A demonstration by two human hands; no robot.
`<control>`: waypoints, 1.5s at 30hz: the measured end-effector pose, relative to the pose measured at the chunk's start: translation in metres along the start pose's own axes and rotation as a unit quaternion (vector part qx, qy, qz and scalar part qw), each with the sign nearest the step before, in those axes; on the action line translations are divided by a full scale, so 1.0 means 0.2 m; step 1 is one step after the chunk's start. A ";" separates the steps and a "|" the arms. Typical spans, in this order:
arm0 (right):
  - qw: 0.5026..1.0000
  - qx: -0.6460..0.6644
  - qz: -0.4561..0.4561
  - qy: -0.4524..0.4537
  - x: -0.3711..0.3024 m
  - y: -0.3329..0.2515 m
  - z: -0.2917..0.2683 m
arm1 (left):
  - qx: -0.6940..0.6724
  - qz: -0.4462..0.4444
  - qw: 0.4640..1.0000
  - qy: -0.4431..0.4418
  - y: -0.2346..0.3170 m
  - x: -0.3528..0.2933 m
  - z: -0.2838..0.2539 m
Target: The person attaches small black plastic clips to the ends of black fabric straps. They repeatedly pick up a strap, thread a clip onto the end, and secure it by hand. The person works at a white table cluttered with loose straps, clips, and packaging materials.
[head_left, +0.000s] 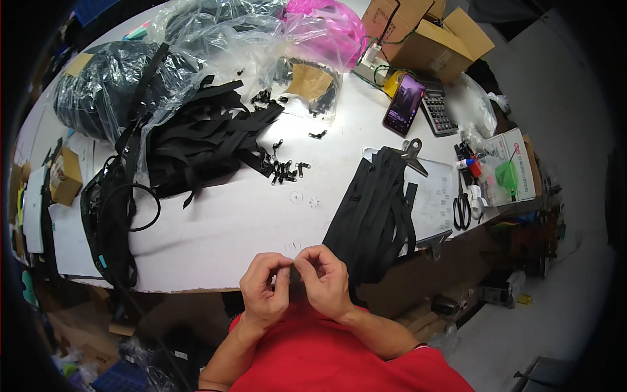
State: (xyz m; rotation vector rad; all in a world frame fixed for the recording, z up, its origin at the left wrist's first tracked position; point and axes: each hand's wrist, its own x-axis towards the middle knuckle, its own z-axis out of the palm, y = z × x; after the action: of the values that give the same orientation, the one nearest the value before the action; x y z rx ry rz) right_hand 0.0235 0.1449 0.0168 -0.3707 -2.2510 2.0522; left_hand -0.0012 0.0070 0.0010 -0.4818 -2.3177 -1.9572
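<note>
At the table's near edge, my left hand [264, 294] and my right hand [326, 284] meet, thumb and forefinger of each pinched together. Whatever lies between the fingertips is too small or hidden to name. Just beyond my right hand, a bundle of black zipper strips [369, 212] hangs partly over the edge. Small black zipper sliders [284, 171] lie scattered in the middle of the white table [222, 242]. To their left is a loose heap of black zipper tape [196, 147].
Clear plastic bags of black goods [124, 81] fill the back left. At the back right are an open cardboard box [444, 49], a phone [405, 104] and a calculator [439, 111]. Black scissors [462, 208] and a clipboard's metal clip [411, 157] sit to the right.
</note>
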 end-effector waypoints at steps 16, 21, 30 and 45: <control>0.982 -0.066 -0.094 -0.147 0.06 -0.09 -0.09 | -0.204 -0.125 0.970 -0.046 -0.01 -0.02 -0.09; 0.979 -0.115 -0.043 -0.164 -0.02 -0.09 -0.08 | -0.358 -0.272 0.890 -0.071 0.00 0.03 -0.11; 0.990 -0.132 -0.018 0.038 0.24 -0.25 -0.39 | -0.075 -0.097 0.987 -0.105 -0.03 0.12 0.06; 0.808 -0.554 0.102 0.176 0.39 -0.12 -0.46 | 0.175 0.099 0.953 -0.225 0.09 0.06 0.49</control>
State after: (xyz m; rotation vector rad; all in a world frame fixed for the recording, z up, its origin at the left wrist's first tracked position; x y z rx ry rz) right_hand -0.0348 0.2508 0.0412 -0.9601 -2.9208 0.3603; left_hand 0.0069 0.1074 0.0027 -1.1689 -2.6630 -1.4130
